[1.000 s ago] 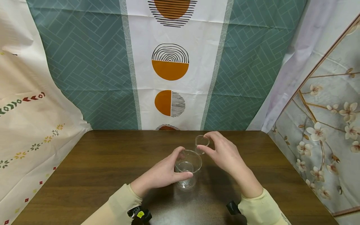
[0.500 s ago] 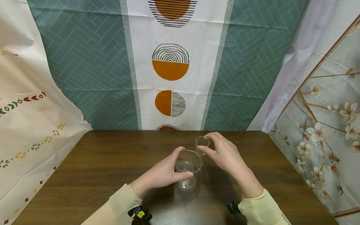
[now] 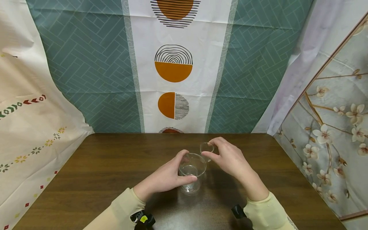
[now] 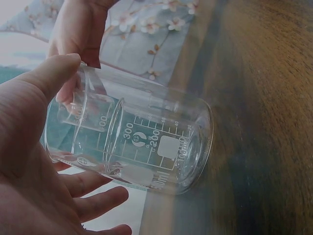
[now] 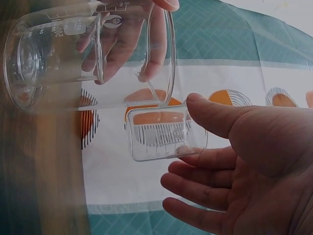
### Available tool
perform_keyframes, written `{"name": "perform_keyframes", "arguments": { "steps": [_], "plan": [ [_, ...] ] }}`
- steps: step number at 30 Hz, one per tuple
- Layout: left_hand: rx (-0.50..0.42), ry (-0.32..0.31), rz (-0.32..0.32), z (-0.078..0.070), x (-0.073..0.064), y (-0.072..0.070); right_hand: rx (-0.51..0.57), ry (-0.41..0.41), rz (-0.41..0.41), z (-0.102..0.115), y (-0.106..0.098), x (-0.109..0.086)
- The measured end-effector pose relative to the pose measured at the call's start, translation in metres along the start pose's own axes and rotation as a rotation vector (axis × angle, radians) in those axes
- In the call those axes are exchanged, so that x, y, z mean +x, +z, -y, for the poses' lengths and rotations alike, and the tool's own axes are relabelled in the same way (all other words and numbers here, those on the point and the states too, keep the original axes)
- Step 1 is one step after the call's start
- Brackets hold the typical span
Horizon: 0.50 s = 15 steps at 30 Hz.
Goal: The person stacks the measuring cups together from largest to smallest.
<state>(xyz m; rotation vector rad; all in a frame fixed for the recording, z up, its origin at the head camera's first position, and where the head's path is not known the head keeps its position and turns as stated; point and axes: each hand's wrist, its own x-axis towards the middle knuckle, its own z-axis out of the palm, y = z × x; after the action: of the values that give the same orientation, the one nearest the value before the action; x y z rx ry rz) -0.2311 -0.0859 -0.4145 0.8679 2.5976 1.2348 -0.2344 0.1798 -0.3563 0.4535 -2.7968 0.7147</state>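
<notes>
Large glass beaker (image 3: 200,174), upright on the brown wooden table (image 3: 123,159), long axis vertical, mouth up, smaller beaker (image 4: 146,139) nested inside; left hand (image 3: 172,175) gripping its upper wall. Small glass beaker (image 5: 157,134), near upright, mouth up, pinched narrowly by right hand (image 3: 230,158) above the table, just beyond and right of the large one.

A dark brown wooden table (image 3: 115,159) carries a large clear glass beaker (image 4: 134,132), standing upright

Indoor booth: patterned cloths (image 3: 95,64), wooden table (image 3: 115,159).
</notes>
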Motion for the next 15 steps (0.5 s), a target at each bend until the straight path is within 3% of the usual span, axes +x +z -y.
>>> {"name": "perform_keyframes", "arguments": {
  "steps": [15],
  "plan": [
    [0.006, 0.003, 0.000, 0.0001, 0.0007, -0.0003, 0.016, -0.023, -0.084, 0.0054, -0.0078, -0.0031]
  ]
}}
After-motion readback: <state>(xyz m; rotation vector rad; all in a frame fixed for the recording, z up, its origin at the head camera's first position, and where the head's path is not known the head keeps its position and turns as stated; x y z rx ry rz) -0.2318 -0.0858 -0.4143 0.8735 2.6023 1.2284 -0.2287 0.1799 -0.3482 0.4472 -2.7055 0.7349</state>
